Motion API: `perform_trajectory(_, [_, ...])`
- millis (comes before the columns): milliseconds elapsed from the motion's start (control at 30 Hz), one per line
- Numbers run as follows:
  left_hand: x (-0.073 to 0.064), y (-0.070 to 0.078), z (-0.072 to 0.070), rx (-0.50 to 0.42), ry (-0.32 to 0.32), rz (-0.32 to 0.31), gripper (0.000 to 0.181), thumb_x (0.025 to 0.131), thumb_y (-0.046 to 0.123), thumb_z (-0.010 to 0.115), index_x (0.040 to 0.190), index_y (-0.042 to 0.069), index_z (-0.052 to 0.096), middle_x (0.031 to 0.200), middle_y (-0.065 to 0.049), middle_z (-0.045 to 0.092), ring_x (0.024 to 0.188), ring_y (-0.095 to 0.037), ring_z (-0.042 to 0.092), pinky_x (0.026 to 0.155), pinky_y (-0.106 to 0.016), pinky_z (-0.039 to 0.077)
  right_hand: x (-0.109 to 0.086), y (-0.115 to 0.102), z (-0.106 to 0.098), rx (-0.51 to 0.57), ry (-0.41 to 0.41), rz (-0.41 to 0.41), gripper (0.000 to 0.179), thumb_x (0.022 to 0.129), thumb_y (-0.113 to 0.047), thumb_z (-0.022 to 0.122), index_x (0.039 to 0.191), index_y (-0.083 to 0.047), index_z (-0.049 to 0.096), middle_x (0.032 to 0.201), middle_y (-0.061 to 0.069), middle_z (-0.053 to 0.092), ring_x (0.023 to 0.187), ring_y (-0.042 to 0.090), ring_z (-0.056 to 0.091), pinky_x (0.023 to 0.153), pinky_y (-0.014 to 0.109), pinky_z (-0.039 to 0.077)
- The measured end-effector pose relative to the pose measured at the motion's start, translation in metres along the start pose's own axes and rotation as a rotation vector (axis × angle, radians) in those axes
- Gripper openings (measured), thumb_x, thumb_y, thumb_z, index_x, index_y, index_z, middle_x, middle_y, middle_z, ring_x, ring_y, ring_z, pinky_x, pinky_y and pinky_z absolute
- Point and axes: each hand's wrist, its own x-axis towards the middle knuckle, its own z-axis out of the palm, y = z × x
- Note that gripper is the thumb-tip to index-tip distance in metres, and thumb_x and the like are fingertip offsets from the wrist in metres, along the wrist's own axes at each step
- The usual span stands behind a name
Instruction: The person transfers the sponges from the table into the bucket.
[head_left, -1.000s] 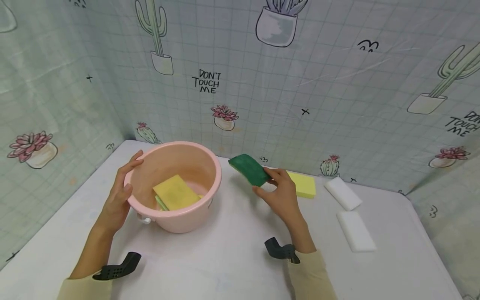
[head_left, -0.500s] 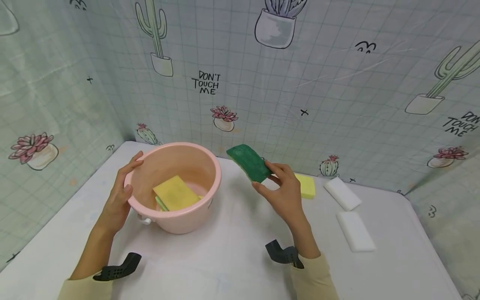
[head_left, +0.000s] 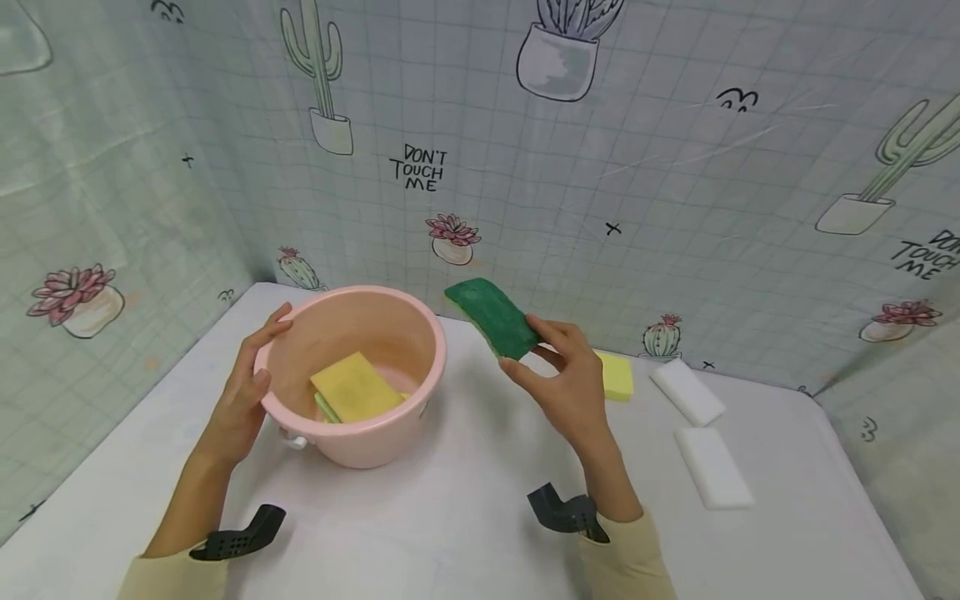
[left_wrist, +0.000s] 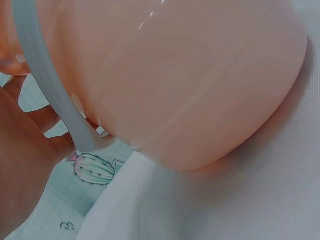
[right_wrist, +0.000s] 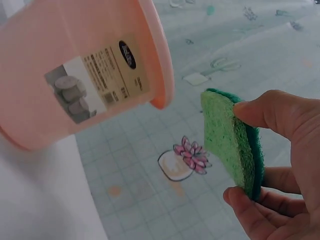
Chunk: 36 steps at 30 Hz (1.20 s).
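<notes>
Aloft, the green sponge (head_left: 495, 321) sits pinched in the right hand (head_left: 568, 385).

Gripping pink bucket (left_wrist: 190, 75) w/ L hand (left_wrist: 22, 160), w/ fingers (left_wrist: 42, 119) bhd pale handle (left_wrist: 45, 75). Resting bucket on wht tabletop (left_wrist: 240, 205), nr cactus-print cloth (left_wrist: 65, 200).

soft, even light fills the head view, fairly bright on the white table (head_left: 450, 525) and greyer across the printed curtain (head_left: 675, 175), whose creases catch a faint sheen. shadows are pale and blurry-edged around the pink bucket (head_left: 375, 446) and below the green sponge (head_left: 495, 321); the light's exact direction is hard to tell. the wide lens splays the table's sides outward. both wrist views are dimmer and muted, the left one showing small white glints on the bucket and a reddish shadow along its base. in the right, the curtain's far prints look soft and the label's (right_wrist: 100, 77) smallest print is unreadable.
</notes>
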Motion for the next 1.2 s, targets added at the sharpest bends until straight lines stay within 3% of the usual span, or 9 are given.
perform_trajectory(233, [0.000,-0.002,0.000,-0.004,0.016,-0.010,0.057,0.094,0.025,0.041,0.147,0.010,0.029,0.159,0.003,0.012,0.142,-0.023,0.014,0.100,-0.016,0.035,0.005,-0.007,0.008,0.045,-0.063,-0.051,0.056,0.075,-0.002,0.079,0.126,0.007,0.057,0.117,0.019,0.055,0.104,0.027,0.058,0.092,0.035,0.049])
perform_trajectory(433, [0.000,-0.003,-0.001,-0.014,0.009,-0.009,0.057,0.095,0.027,0.040,0.147,0.010,0.029,0.159,0.003,0.011,0.142,-0.023,0.013,0.101,-0.017,0.034,0.012,-0.003,0.025,0.017,-0.129,-0.111,0.056,0.075,-0.016,0.082,0.126,-0.006,0.062,0.118,0.005,0.057,0.103,0.015,0.058,0.088,0.028,0.050])
perform_trajectory(600, [0.001,-0.002,0.000,-0.005,0.001,-0.009,0.056,0.095,0.027,0.039,0.148,0.011,0.028,0.159,0.003,0.011,0.143,-0.022,0.012,0.101,-0.018,0.033,0.014,-0.011,0.037,-0.025,-0.178,-0.151,0.057,0.073,-0.017,0.082,0.125,-0.006,0.063,0.117,0.000,0.057,0.103,0.010,0.056,0.087,0.027,0.050])
perform_trajectory(833, [0.000,-0.003,0.000,0.001,0.004,0.001,0.056,0.095,0.026,0.040,0.148,0.010,0.028,0.158,0.003,0.012,0.143,-0.023,0.012,0.103,-0.019,0.033,0.019,-0.022,0.053,-0.166,-0.252,-0.126,0.056,0.071,-0.023,0.083,0.122,-0.007,0.065,0.115,-0.002,0.057,0.104,0.010,0.050,0.085,0.029,0.047])
perform_trajectory(1067, [0.002,-0.004,-0.001,-0.005,-0.003,0.025,0.056,0.095,0.025,0.041,0.148,0.009,0.029,0.158,0.002,0.013,0.143,-0.023,0.012,0.102,-0.018,0.034,0.023,-0.027,0.065,-0.227,-0.345,-0.099,0.063,0.071,-0.027,0.083,0.126,-0.005,0.062,0.113,0.002,0.056,0.099,0.014,0.049,0.078,0.028,0.047])
perform_trajectory(1200, [0.001,-0.003,-0.001,-0.001,0.001,0.014,0.056,0.095,0.026,0.041,0.148,0.010,0.029,0.158,0.003,0.013,0.143,-0.023,0.011,0.108,-0.029,0.029,0.025,-0.028,0.074,-0.246,-0.402,-0.074,0.064,0.072,-0.028,0.082,0.128,-0.005,0.060,0.114,0.004,0.055,0.095,0.018,0.050,0.074,0.026,0.047])
